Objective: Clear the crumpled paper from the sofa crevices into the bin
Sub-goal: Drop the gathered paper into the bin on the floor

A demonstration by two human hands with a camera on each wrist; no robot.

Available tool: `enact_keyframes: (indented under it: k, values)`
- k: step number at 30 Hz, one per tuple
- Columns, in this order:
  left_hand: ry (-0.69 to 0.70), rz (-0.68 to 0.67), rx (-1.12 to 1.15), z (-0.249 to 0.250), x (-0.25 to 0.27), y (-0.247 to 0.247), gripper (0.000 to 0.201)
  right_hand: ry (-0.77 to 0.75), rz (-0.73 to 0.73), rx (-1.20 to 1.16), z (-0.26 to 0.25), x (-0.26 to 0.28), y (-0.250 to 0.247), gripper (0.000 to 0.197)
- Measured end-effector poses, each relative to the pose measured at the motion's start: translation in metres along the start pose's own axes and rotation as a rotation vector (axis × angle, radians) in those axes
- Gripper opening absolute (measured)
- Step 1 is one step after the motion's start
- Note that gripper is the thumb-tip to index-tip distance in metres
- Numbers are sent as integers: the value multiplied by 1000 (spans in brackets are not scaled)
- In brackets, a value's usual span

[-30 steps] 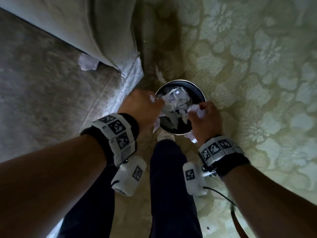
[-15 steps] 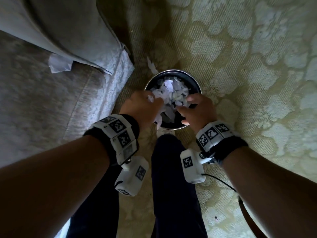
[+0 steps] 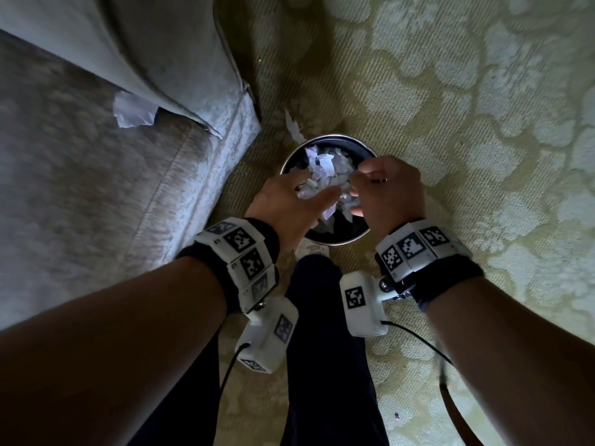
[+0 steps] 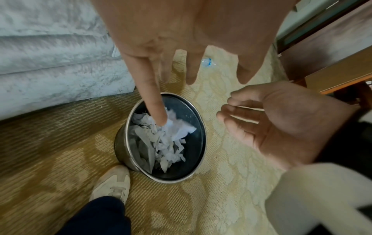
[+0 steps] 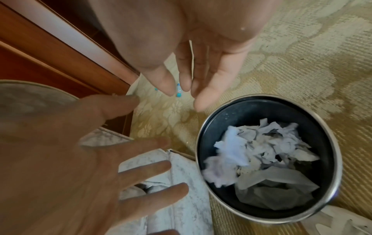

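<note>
A round dark bin [image 3: 338, 243] with a metal rim stands on the carpet beside the sofa corner, half full of crumpled white paper [image 3: 323, 166]. My left hand [image 3: 289, 204] hovers over its near left edge, fingers spread and straight, holding nothing. The right hand [image 3: 386, 185] hangs over the near right rim, fingers loose and empty. In the left wrist view my left hand [image 4: 191, 66] points down at the paper [image 4: 167, 139]. In the right wrist view my right hand [image 5: 201, 71] is bare above the bin [image 5: 338, 159]. One paper scrap [image 3: 133, 112] sticks out of the sofa crevice.
The grey sofa seat [image 3: 96, 204] fills the left, its cushion above. A white scrap [image 3: 291, 125] lies on the patterned carpet [image 3: 467, 156] behind the bin. My shoe [image 4: 112, 186] touches the bin's near side. Wooden furniture [image 4: 332, 71] and a small bottle [image 4: 208, 62] lie beyond.
Both hands held crumpled paper over the bin a second ago. Their fingers have opened and the paper now lies in the bin.
</note>
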State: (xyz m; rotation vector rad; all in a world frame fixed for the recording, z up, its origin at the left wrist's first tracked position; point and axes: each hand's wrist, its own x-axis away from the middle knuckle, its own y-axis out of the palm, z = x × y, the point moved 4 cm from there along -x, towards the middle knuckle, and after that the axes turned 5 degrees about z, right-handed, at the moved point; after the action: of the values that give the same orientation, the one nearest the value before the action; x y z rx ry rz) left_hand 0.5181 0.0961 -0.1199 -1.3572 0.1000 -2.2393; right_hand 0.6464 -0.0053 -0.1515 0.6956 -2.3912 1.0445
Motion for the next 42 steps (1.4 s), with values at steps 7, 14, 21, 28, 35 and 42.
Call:
enact_keyframes:
  k: [7,14,21,28,35,42]
  values:
    - [-28,43,70,-28,0,-27,65,-124,-37,94,-33,20,30,12]
    - [-32,200,45,-54,3,-81,28,-330,-129,201,-95,55,79,10]
    - [-51,338,145,-90,11,-156,25,-532,-209,310,-159,82,156,24]
    - [-62,461,209,-128,30,-222,32,-565,-119,450,-177,93,212,38]
    - [-60,498,262,-150,40,-242,36,-551,-16,625,-185,90,221,27]
    - [-57,481,237,-144,42,-228,33,-621,-18,598,-178,92,208,22]
